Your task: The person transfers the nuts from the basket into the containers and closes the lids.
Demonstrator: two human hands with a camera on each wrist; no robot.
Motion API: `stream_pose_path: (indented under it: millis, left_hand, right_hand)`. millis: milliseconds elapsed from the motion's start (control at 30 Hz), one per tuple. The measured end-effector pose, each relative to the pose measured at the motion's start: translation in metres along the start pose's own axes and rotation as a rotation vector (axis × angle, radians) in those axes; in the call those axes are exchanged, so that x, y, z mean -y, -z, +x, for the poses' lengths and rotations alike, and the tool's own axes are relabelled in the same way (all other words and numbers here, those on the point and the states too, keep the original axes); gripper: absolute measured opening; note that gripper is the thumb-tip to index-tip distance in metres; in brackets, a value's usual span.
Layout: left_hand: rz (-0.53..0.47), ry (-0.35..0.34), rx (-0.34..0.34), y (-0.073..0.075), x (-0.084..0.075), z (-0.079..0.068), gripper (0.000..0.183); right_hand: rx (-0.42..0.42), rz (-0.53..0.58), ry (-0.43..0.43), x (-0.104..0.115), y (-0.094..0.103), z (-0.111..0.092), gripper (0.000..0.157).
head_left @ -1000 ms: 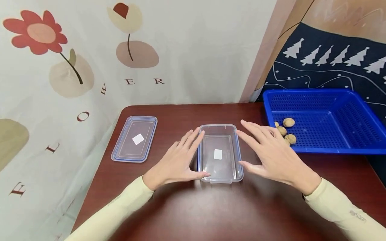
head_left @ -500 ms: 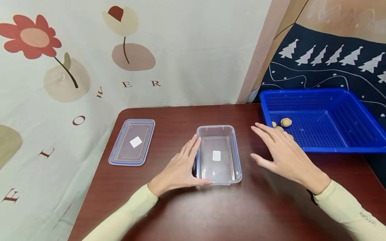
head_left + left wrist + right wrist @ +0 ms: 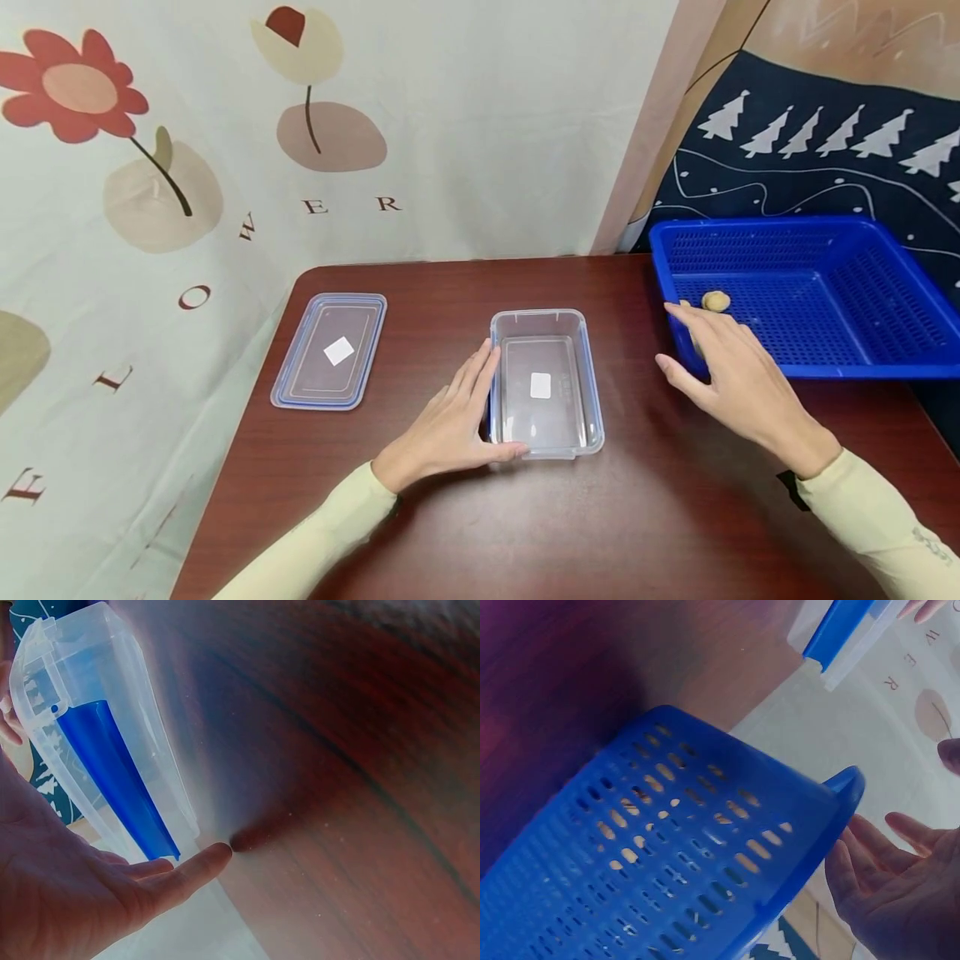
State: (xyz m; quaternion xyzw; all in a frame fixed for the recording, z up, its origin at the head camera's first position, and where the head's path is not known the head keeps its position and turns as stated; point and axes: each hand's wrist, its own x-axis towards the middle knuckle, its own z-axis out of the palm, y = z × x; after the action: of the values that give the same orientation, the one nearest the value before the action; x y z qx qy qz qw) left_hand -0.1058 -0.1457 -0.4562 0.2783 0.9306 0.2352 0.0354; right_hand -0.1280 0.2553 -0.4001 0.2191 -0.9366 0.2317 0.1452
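A clear plastic food container [image 3: 543, 417], lidless with a white label inside, stands upright on the brown table. Along its left side lies my left hand [image 3: 450, 421], fingers straight, thumb near the front corner. The left wrist view shows the container's blue side latch [image 3: 120, 780] hanging down by the fingers. My right hand [image 3: 738, 379] hovers at the near left corner of the blue basket [image 3: 885, 367], fingers loosely extended, holding nothing visible. A walnut [image 3: 716, 301] shows inside the basket; others are mostly hidden behind the hand. Through the holes in the right wrist view, tan shapes appear.
The container's lid [image 3: 352, 312], clear with blue edging and a white label, lies flat on the left of the table [image 3: 450, 533]. A printed cloth [image 3: 495, 133] hangs behind the table's back edge.
My right hand has moved right, away from the container, to the basket's left corner, covering most of the walnuts. My left hand has stayed at the container's left side.
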Motion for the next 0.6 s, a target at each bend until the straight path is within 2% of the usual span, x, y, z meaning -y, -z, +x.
stream_pose_path:
  millis: [267, 467, 600]
  left_hand:
    - [-0.008, 0.027, 0.023, 0.000, 0.000, -0.001, 0.136]
    - [-0.020, 0.019, 0.021, -0.001, -0.001, -0.001, 0.136]
    - [-0.010, 0.010, 0.022, 0.000, 0.000, 0.002, 0.136]
  right_hand:
    - [0.025, 0.012, -0.086, -0.009, 0.001, -0.005, 0.069]
    - [0.016, 0.011, -0.110, -0.016, 0.002, -0.006, 0.058]
    - [0.041, 0.019, -0.155, -0.022, 0.004, -0.007, 0.054]
